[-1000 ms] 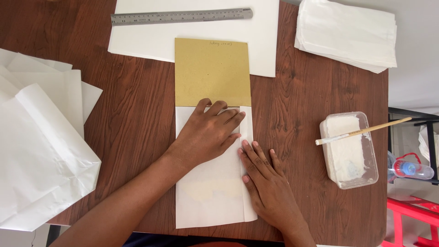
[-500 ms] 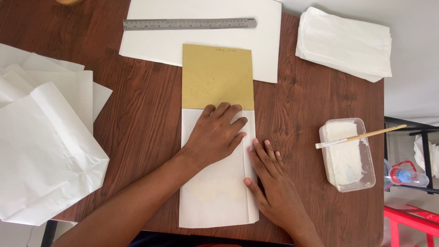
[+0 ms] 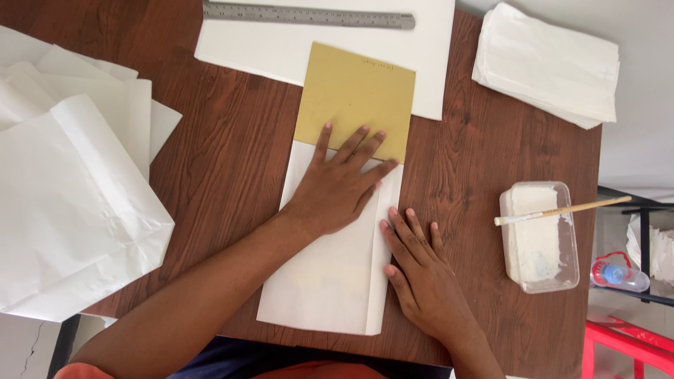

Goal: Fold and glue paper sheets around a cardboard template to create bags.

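Note:
A folded white paper sheet point(image 3: 330, 281) lies lengthwise on the brown wooden table point(image 3: 232, 147). A mustard-yellow card point(image 3: 354, 91) sticks out of its far end. My left hand point(image 3: 340, 184) lies flat with fingers spread over the paper's upper part, fingertips reaching onto the yellow card. My right hand point(image 3: 421, 277) rests flat at the paper's right folded edge, fingers pressing on the flap and the table beside it. Neither hand grips anything.
A steel ruler point(image 3: 309, 14) lies on a large white sheet point(image 3: 281, 52) at the far edge. White paper bags are stacked at the left point(image 3: 63, 203) and far right point(image 3: 547, 63). A clear tub of white paste point(image 3: 539, 238) with a brush point(image 3: 562, 209) stands at right.
My left hand has slid forward, its fingers uncurling and spreading onto the yellow card. The right hand stays pressed at the paper's right edge. The view has shifted slightly.

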